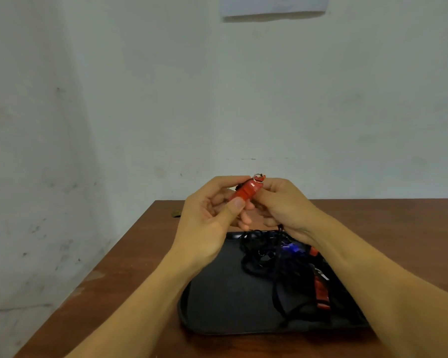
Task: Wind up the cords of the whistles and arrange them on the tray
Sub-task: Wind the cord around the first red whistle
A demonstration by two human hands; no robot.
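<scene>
A red whistle (246, 193) with a silver ring (258, 178) was seen above the black tray (217, 301). On the tray, black cords (259, 262), a blue whistle (290, 248) and another red whistle (322, 293) were seen. The table (130, 267) under the tray was brown.

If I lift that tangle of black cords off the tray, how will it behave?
The black cords look thin and floppy, so they'd likely sag and trail. They lie knotted around the blue whistle and the red whistle on the tray, so those would probably drag along.

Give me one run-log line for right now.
stage: winding | left hand: grips red whistle | right hand: at its ring end | tray: blue whistle, second red whistle, loose cords
</scene>
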